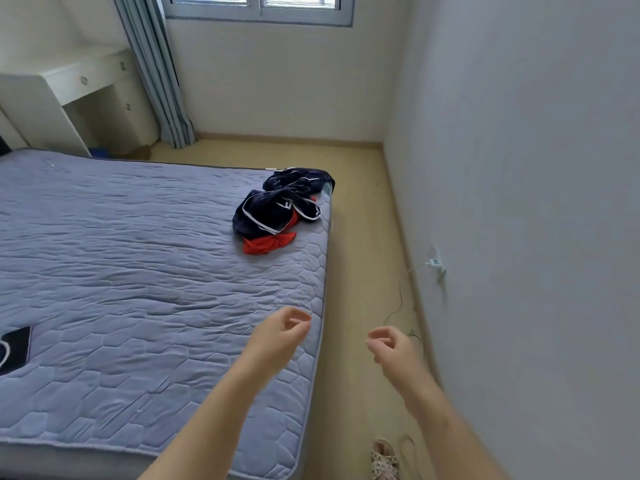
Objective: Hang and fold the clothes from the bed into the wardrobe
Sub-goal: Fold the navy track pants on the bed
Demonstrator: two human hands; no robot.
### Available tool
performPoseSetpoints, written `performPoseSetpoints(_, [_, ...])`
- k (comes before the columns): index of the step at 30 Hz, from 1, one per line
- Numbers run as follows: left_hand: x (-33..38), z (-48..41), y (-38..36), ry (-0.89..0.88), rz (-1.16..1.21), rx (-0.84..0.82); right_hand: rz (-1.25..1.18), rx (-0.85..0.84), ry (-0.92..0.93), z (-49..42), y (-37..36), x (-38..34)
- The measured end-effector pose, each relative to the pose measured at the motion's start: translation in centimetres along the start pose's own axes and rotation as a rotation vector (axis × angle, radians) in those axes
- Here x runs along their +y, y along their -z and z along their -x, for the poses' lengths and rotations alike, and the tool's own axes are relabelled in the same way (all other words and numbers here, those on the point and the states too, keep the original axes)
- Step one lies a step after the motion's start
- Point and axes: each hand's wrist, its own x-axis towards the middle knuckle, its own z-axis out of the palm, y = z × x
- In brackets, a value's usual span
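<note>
Fingers loose, clothes crumpled, navy-and-red

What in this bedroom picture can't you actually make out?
All in the head view:
Wardrobe: outside the frame.
Clothes pile: garment count unclear; navy folds cover the red piece.
Dark item: cut off by the left edge.
Shoe: cut by the bottom edge.
Wall plug: too small to identify.
</note>
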Motion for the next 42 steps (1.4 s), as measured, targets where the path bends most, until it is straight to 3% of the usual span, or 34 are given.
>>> performPoseSetpoints(10, [9.3,-16.7,-9.3,0.133,0.178,0.035,0.031,-0.050,-0.045,-17.2,11.6,-2.8])
performPoseSetpoints(17, [11.4,-24.3,-9.5,0.204,0.182,0.106,0.066,-0.165,-0.062,-26.0,13.1,-6.3])
performPoseSetpoints(27, [12.8,-41.0,-3.8,0.203,0.245,0.196,0.162,-0.267,-0.030,-43.9,8.7,-14.0])
performPoseSetpoints(34, [13.3,-53.2,5.1,0.277,0.293,0.325,0.245,-0.370,-0.031,-56.3,2.5,-20.9])
performPoseSetpoints(42, [11.4,-61.2,9.9,0.409,0.330,0.391,0.314,-0.482,-0.030,-67.2,-3.3,-25.3])
